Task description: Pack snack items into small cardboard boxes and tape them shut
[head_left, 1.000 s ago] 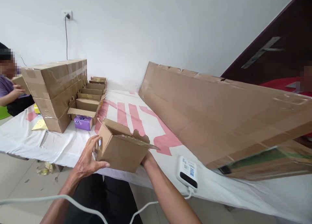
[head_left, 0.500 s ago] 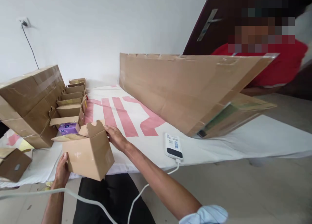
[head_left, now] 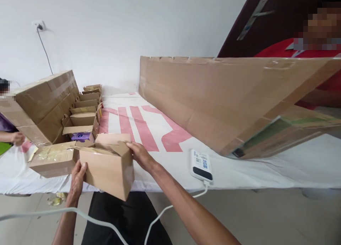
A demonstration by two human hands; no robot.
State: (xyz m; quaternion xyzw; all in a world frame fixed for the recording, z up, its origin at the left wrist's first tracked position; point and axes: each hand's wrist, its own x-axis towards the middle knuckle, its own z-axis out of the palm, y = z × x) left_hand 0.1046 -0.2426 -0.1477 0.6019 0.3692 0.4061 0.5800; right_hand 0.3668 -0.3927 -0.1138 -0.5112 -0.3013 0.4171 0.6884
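Note:
Between my two hands is a small brown cardboard box (head_left: 105, 170), tilted over the table's front edge. My left hand (head_left: 78, 177) grips its left side, thumb on the front face. At the top right corner, my right hand (head_left: 142, 155) holds the box with its fingers at the flaps. One pale flap stands up at the back; the box's inside is hidden. A taped cardboard box (head_left: 54, 159) lies just left of it. Behind, a purple package (head_left: 81, 137) shows inside an open cardboard box (head_left: 82, 121).
More open boxes (head_left: 90, 96) run back beside stacked cartons (head_left: 50, 99). A tall cardboard panel (head_left: 191, 92) crosses the table's right side. A white device (head_left: 201, 165) with a cable lies nearby. Another person's hand (head_left: 18, 138) is at far left; a person in red (head_left: 277, 48) sits behind the panel.
The raised right flap of the held box has come down. The box at the left has moved right, close to the held one, and another person's hand now shows behind it. My view has shifted.

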